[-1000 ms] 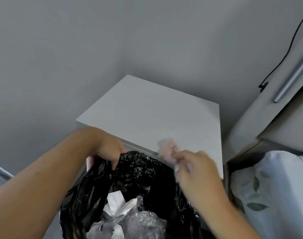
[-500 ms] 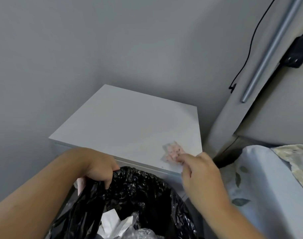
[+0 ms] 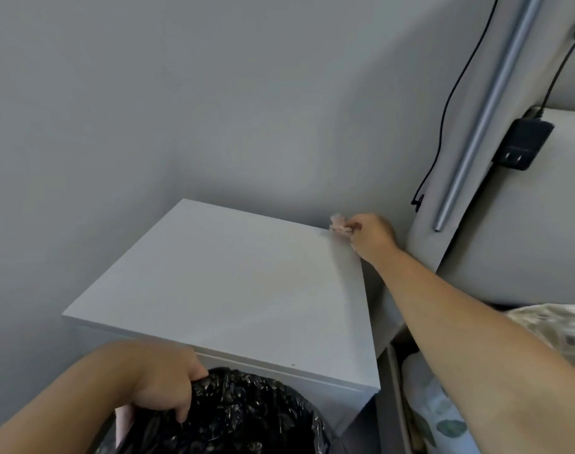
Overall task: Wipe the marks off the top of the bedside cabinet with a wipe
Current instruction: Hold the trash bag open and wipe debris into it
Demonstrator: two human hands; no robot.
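The white bedside cabinet [image 3: 233,283] stands in the room's corner, its flat top facing me. My right hand [image 3: 371,235] reaches to the far right corner of the top and pinches a small crumpled pinkish wipe [image 3: 339,223] against the surface there. My left hand [image 3: 168,385] grips the rim of a black bin bag [image 3: 240,417] at the cabinet's front, low in the view. A tiny dark speck [image 3: 293,365] shows near the front edge of the top.
Grey walls meet behind the cabinet. A padded headboard [image 3: 509,244] with a metal bar [image 3: 486,116] and a black plug adapter [image 3: 525,144] with cables stands at the right. Patterned bedding [image 3: 554,329] lies at the lower right, beside a narrow gap.
My right hand has carried the wipe from the front right edge of the cabinet top to its far right corner. My view has tilted up; my left hand stays on the bin bag.
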